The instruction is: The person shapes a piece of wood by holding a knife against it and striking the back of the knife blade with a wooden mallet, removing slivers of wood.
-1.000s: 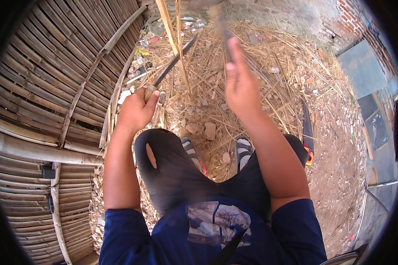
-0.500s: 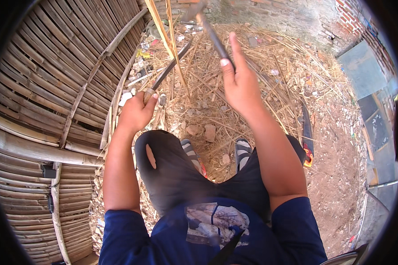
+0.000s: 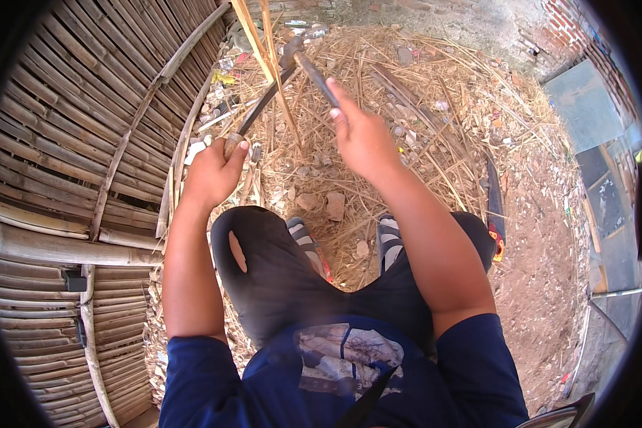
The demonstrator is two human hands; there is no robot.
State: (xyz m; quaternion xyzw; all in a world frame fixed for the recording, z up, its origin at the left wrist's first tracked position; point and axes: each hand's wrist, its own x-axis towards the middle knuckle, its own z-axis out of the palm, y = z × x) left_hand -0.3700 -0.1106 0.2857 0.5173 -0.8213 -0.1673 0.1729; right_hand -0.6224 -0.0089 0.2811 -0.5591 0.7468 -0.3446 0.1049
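My left hand is wrapped round the wooden handle of a machete, whose dark blade slants up and away to the right. The blade crosses a pale, upright bamboo pole, split into strips, and appears lodged in the split. In my right hand is a hammer, gripped by its dark handle with the forefinger stretched along it. The hammer's head is at the far end of the blade, touching or just above it; I cannot tell which.
A bamboo slat wall rises close on the left. Straw, stones and litter cover the ground. A hand saw with a red and yellow handle lies by my right knee. Beyond are a brick wall and grey sheets.
My right hand has swung the hammer down and to the left, bringing its head to the blade's far end. My left hand keeps its hold on the machete, slightly shifted left in view.
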